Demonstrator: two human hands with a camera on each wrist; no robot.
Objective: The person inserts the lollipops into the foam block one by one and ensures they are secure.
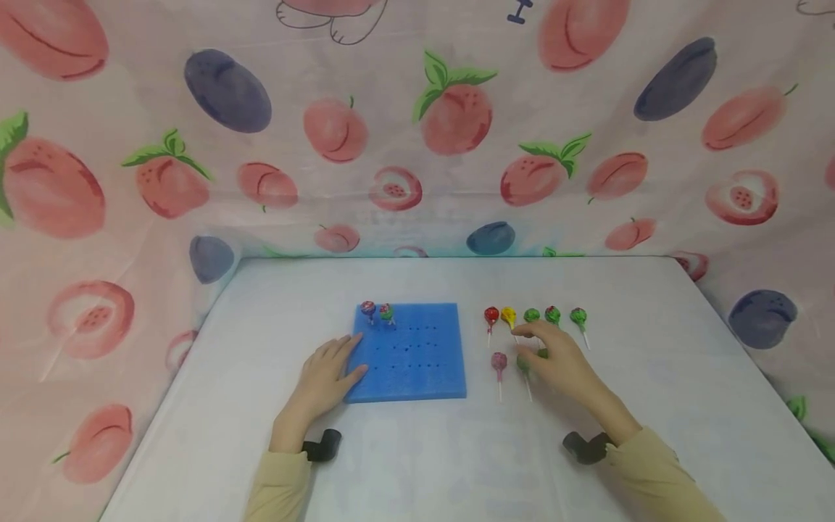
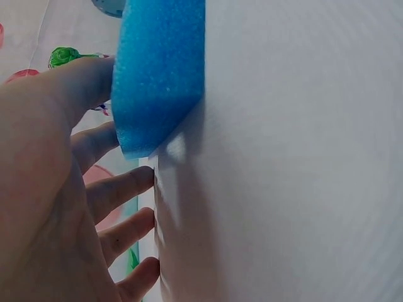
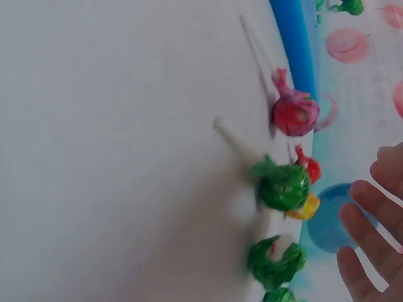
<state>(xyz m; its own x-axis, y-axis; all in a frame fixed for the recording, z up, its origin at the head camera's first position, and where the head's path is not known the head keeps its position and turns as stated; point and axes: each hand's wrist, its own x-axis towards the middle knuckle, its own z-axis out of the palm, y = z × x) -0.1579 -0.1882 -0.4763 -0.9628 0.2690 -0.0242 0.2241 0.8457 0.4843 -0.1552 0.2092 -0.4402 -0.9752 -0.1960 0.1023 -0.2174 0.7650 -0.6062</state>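
My left hand (image 1: 326, 371) rests at the left edge of a blue foam block (image 1: 417, 355) dotted with small holes. Its thumb and forefinger touch the foam, and the other fingertips meet the table. Two wrapped lollipops stand in the block's far left corner: a red-and-blue lollipop (image 1: 368, 309) and a green-and-red lollipop (image 1: 387, 313). My right hand (image 1: 554, 359) hovers over loose lollipops, thumb and fingers apart, holding nothing. Near it lie a pink lollipop (image 3: 296, 113), a green lollipop (image 3: 284, 187) and a yellow lollipop (image 1: 508, 315). Another green lollipop (image 3: 276, 261) is partly hidden by the hand in the head view.
In the far row on the white table (image 1: 522, 464) lie a red lollipop (image 1: 491, 315) and several green ones, the outermost green lollipop (image 1: 578, 316) at the right. A fruit-printed cloth (image 1: 391, 109) rises behind the table. Black wrist devices (image 1: 324, 445) sit by both sleeves.
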